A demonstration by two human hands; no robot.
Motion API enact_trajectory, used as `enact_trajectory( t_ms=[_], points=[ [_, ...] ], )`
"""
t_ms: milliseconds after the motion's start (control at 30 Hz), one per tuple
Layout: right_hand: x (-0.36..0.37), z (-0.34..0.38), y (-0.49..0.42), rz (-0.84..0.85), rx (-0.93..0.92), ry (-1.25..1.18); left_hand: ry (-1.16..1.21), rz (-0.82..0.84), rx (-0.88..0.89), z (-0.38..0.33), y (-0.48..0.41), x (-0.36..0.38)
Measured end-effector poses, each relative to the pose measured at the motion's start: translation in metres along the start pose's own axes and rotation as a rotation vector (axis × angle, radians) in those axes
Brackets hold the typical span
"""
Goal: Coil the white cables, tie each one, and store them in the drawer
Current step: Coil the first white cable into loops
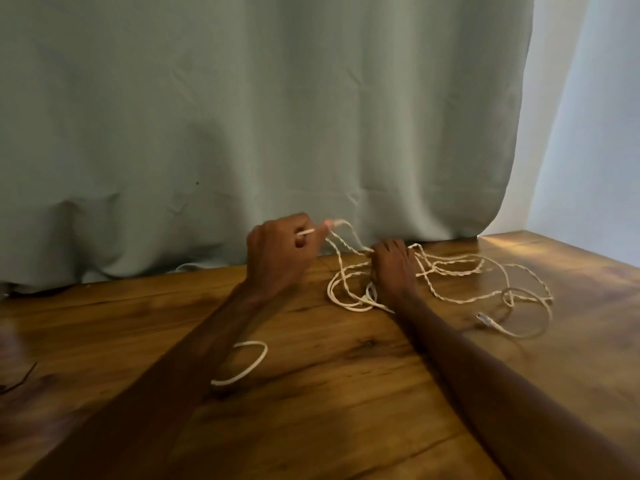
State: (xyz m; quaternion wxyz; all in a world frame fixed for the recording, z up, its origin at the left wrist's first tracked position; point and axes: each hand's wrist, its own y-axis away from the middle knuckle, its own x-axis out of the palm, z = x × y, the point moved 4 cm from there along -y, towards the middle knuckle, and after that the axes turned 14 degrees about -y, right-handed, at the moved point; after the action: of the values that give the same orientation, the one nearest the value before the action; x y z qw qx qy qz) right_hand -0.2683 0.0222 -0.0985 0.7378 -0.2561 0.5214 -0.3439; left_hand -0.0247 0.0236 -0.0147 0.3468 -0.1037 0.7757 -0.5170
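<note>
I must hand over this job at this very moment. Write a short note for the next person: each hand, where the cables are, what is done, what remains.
Hands: the left hand pinches one white strand and holds it raised near the curtain; the right hand grips strands at the tangle.
Things: the white cables lie tangled on the wooden table; a connector lies free at the right, a loop beside the left forearm.
Done: nothing coiled or tied.
Left: untangle, coil, tie each, store. No drawer in view.
</note>
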Motion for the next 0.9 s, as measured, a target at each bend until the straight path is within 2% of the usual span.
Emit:
enact_trajectory(
  t_ms=[100,167,233,300,467,567,633,733,900],
  points=[
    [-0.006,-0.029,-0.001,0.105,0.173,0.047,0.183,-0.222,-0.323,0.027,-0.021,-0.036],
    [-0.015,-0.038,0.001,0.120,0.250,-0.007,0.175,-0.322,-0.507,0.053,-0.029,-0.055],
    [-0.019,-0.036,0.003,0.137,0.288,-0.069,0.101,-0.297,-0.592,0.074,-0.024,-0.057],
    [-0.017,-0.029,0.003,0.182,0.255,-0.033,0.052,-0.189,-0.617,0.088,-0.008,-0.042],
    [-0.010,0.012,-0.003,0.083,-0.036,0.054,0.309,0.206,-0.513,0.071,0.022,0.006],
    [-0.004,0.034,-0.002,0.125,-0.153,0.086,0.485,0.406,-0.476,0.043,0.037,0.031],
    [-0.002,0.046,0.001,0.159,-0.215,0.050,0.441,0.445,-0.334,0.023,0.047,0.041],
    [-0.006,0.061,0.006,0.141,-0.280,-0.042,0.257,0.443,-0.093,0.002,0.056,0.049],
    [-0.019,0.076,0.011,0.090,-0.347,-0.157,0.073,0.419,-0.010,0.009,0.058,0.057]
  ],
)
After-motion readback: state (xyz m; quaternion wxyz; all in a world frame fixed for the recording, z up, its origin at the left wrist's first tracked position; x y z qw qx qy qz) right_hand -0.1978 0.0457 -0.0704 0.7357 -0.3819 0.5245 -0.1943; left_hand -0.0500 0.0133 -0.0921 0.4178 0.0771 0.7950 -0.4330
